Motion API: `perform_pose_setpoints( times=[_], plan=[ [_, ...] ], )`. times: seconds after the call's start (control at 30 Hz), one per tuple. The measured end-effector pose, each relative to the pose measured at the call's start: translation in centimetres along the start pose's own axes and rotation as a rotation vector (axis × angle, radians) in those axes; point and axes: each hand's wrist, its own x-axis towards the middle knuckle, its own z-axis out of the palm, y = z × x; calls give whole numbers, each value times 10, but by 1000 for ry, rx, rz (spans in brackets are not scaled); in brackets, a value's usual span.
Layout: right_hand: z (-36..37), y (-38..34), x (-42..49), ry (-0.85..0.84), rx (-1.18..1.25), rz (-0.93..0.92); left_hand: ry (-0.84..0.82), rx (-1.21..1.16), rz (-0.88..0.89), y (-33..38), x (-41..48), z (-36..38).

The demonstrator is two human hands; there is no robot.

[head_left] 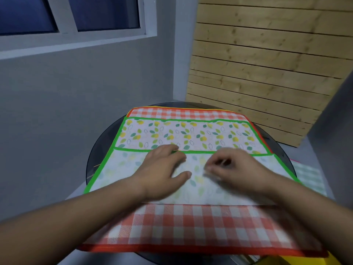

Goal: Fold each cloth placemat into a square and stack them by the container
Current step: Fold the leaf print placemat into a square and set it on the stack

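A green-bordered placemat with a lemon and leaf print [191, 134] lies on top of a red-and-white checked placemat [191, 224] on a round dark table [99, 150]. Its near half is folded over, so the pale back side [118, 169] faces up and the folded edge runs across the middle. My left hand [162, 169] rests flat on the folded part, fingers spread, fingertips at the green edge. My right hand [235, 169] lies beside it on the same flap, fingers curled down against the cloth and blurred. No container is in view.
A green checked cloth [309, 176] hangs at the table's right edge. Something yellow [305, 261] shows at the bottom right. A grey wall with a window stands behind on the left, wooden slats [267, 64] on the right.
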Motion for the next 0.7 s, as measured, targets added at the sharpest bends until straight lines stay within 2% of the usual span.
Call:
perform_pose_setpoints(
  times=[0.1,0.23,0.37,0.7],
  plan=[
    [-15,19,53,150,22,89,-48,90,-24,-1,5,13],
    [-27,47,125,213,-23,153,-80,139,-55,-4,4,25],
    [-28,63,165,174,-172,199,-49,169,-48,-6,4,29],
    [-46,76,199,98,-246,275,-11,179,-33,-9,6,34]
  ],
)
